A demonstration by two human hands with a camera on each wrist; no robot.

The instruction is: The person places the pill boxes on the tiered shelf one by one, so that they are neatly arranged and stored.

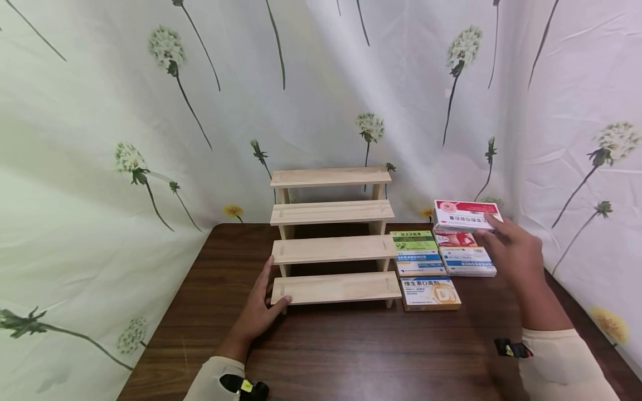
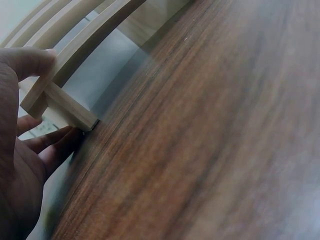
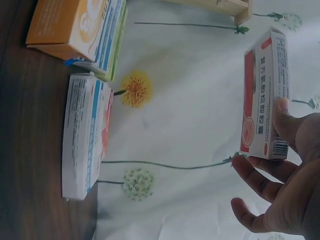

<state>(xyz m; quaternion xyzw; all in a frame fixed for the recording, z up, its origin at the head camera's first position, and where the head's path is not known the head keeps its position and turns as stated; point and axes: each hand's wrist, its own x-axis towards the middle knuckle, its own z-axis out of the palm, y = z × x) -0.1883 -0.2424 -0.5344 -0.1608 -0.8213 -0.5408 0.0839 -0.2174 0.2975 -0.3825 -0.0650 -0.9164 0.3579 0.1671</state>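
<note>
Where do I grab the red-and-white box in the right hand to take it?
I'd take the red-and-white box by its left end, coming from the left: the right hand holds nearer the opposite end, so this one is free. It's thin and raised off the table, so pinching top and bottom should work.

We see a dark wood-grained desk (image 1: 361,356); behind it and on both its sides hangs pale, creased cloth (image 1: 316,122) printed with white dandelion heads (image 1: 166,47) and yellow blooms (image 1: 233,210). Left of the desk, we notice greenish light.
</note>
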